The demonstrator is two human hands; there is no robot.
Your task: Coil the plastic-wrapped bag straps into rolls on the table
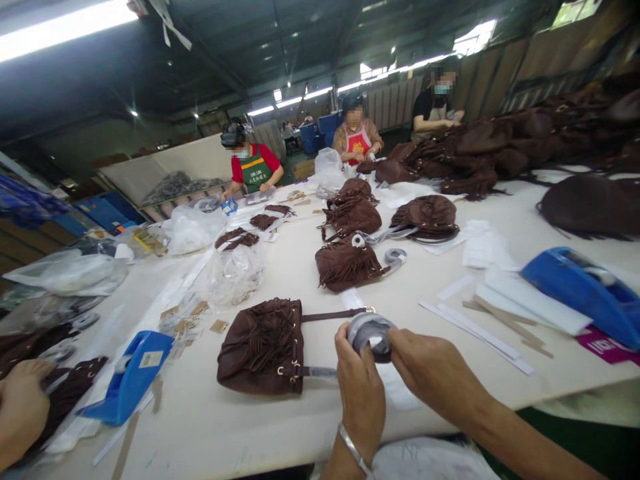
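Observation:
Both my hands meet over the table's near edge around a coiled bag strap wrapped in grey plastic film. My left hand, a bangle on its wrist, pinches the coil from the left. My right hand closes on it from the right. The strap runs back to a brown fringed bag lying flat just left of my hands, with buckles along its side.
More brown fringed bags lie mid-table, and a big heap is at the far right. Blue tape dispensers flank me. Paper strips and plastic bags are scattered. Three people work across the table; another person's hand is at the left.

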